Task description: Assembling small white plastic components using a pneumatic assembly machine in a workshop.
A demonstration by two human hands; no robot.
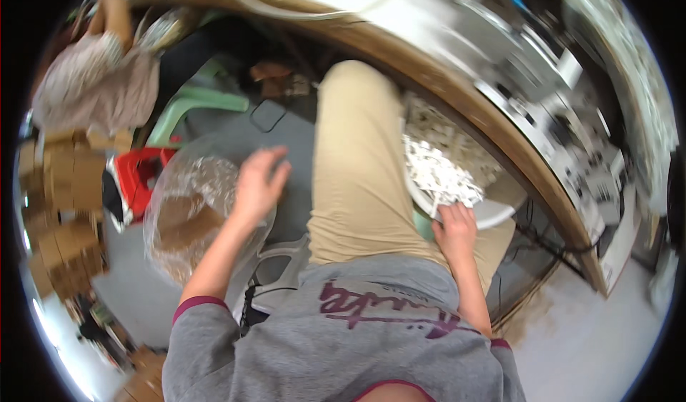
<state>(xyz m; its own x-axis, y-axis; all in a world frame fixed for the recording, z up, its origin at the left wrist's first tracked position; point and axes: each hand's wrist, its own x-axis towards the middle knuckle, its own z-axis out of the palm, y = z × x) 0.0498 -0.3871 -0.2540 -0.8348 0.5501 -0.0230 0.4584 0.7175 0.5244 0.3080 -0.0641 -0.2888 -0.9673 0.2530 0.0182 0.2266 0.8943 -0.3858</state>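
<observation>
My left hand (259, 185) is raised beside a large clear plastic bag (161, 212), its fingers apart and nothing in them. Inside the bag a brown surface shows through the film. To the right of my raised knee, a white basin (494, 216) holds a heap of small white pieces (437, 170), too small and blurred to name. My right hand (456, 232) is at the basin's near rim, fingers curled over it and touching the pieces at its edge. Whether a piece is between those fingers is hidden.
A wooden-edged workbench (493, 134) with grey machines (532, 66) curves along the right. To the left are a green plastic stool (182, 105), a red plastic item (136, 173) and stacked cardboard boxes (71, 180). Another person (96, 77) sits at the far left.
</observation>
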